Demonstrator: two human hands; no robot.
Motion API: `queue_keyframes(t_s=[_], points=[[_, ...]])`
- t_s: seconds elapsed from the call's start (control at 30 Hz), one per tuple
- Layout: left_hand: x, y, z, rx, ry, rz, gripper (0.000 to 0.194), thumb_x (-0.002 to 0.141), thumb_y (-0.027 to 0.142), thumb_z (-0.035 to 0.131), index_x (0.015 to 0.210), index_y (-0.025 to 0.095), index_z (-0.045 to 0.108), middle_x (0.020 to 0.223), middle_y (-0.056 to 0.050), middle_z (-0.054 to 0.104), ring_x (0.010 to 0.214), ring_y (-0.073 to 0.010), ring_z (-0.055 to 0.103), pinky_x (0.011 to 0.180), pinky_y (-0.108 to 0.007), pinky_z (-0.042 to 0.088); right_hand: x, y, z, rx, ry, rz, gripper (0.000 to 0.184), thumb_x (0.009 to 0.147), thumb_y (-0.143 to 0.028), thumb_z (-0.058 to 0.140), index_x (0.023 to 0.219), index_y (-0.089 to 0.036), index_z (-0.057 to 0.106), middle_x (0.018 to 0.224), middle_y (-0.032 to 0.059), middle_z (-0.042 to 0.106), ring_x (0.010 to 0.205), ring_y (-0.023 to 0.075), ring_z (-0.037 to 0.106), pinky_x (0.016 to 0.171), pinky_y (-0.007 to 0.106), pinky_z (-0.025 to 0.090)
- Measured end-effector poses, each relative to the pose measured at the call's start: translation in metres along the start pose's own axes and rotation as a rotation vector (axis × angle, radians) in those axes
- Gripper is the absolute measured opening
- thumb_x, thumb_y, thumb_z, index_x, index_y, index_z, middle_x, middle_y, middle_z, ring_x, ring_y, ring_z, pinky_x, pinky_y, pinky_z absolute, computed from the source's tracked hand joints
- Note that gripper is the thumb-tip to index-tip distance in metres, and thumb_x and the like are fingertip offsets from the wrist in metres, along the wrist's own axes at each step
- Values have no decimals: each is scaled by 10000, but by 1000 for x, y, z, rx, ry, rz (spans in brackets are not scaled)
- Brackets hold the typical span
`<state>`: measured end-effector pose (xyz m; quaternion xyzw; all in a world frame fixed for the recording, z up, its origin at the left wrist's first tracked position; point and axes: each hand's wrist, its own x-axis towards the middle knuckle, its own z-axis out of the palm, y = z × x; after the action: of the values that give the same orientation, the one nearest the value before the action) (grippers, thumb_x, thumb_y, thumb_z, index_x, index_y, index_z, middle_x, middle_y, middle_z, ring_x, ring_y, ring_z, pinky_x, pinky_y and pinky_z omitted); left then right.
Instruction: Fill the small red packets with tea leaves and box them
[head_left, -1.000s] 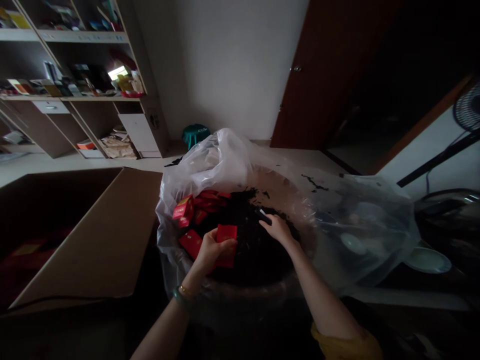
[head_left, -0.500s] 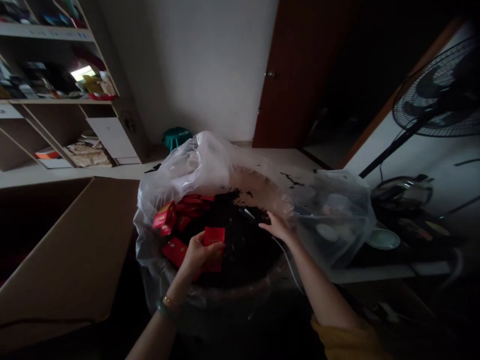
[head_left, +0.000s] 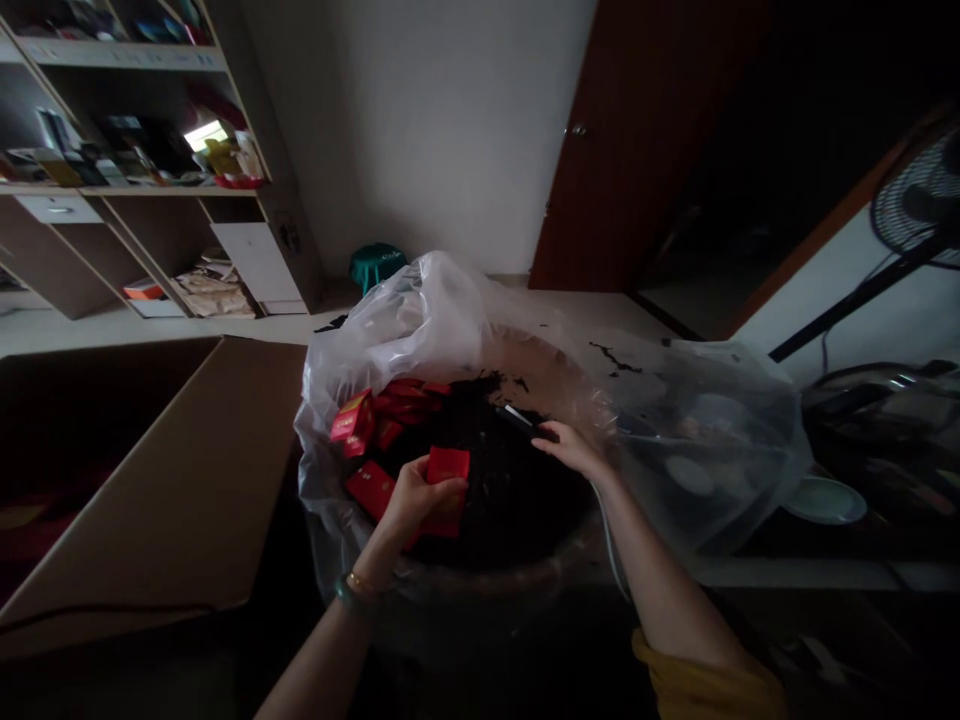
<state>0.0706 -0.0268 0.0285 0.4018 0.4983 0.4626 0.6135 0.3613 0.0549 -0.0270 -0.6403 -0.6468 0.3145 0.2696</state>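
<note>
head cam: l hand [head_left: 414,495] w/ red packet [head_left: 448,490]

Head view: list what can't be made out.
All in the head view:
Print on the red packet: too small, partly behind the left hand.
Whether the right hand grips the dark tool: too dim.
Things behind the plastic sheet: hazed by it.
Box contents: mostly shadowed.
Fan: cut off by the right edge.

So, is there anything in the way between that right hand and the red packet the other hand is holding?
Nothing visible blocks the space between the right hand and the red packet in the left hand. Dark loose material lies below, and the black tool in the right hand points past the packet's far side.
</note>
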Motion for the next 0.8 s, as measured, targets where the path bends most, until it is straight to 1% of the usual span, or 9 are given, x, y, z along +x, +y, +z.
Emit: queue_keyframes(t_s=[0.07,0.13,0.2,0.3,0.37,0.43,0.53,0.67,0.8], points=[[1,-2,0,2,-9,1,435,421,316,886,729,114,654,637,-14,677,537,-130,598,531,-226,465,-14,-19,-4,75,6,-136,438,759,-339,675,1163,-173,642,1165,98,678,1050,234,643,939,381,491],[2,-3,0,2,-20,-5,445,415,322,889,737,109,666,645,-23,688,538,-138,606,537,-234,473,-31,-43,-5,106,-38,-221,476,759,-378,682,1194,-192,631,1196,92,664,1088,240,627,974,397,473],[2,-3,1,-8,-32,-10,463,402,328,893,750,108,682,661,-28,703,546,-144,617,549,-239,484,-48,-69,-4,83,-83,-303,477,740,-383,709,1178,-207,647,1191,86,666,1109,249,615,989,401,462],[0,-2,3,-36,-58,2,473,392,330,898,764,112,703,696,-32,722,574,-145,634,576,-239,500,-66,-100,-1,16,-149,-388,435,742,-346,720,1152,-210,666,1104,78,693,1027,236,647,940,379,492],[-1,-1,4,-55,-70,10,468,381,332,902,747,112,710,693,-31,726,579,-146,638,585,-240,507,-73,-114,1,-18,-172,-419,399,748,-300,718,1132,-202,675,1052,71,705,972,221,663,898,352,510],[-4,1,5,-62,-67,4,456,366,343,904,706,111,706,662,-27,720,561,-145,633,573,-242,509,-76,-122,3,-36,-164,-442,350,759,-257,706,1104,-203,688,1022,62,712,942,209,670,869,330,518],[-7,4,5,-49,-58,-7,442,372,364,901,676,111,701,641,-25,714,539,-143,625,552,-244,511,-80,-129,5,-39,-124,-472,286,778,-221,682,1064,-216,705,994,51,719,921,198,675,842,308,521],[-10,4,3,-36,-64,4,444,390,385,894,680,109,702,646,-27,713,540,-144,624,539,-240,505,-83,-130,8,-50,-95,-483,263,797,-219,659,1055,-221,708,984,50,719,901,190,675,826,301,518],[-10,0,1,-28,-65,-5,456,408,382,889,724,112,702,673,-30,718,573,-160,636,566,-257,511,-83,-129,13,-49,-77,-474,261,799,-241,652,1053,-240,710,981,47,723,894,197,676,821,314,521]])
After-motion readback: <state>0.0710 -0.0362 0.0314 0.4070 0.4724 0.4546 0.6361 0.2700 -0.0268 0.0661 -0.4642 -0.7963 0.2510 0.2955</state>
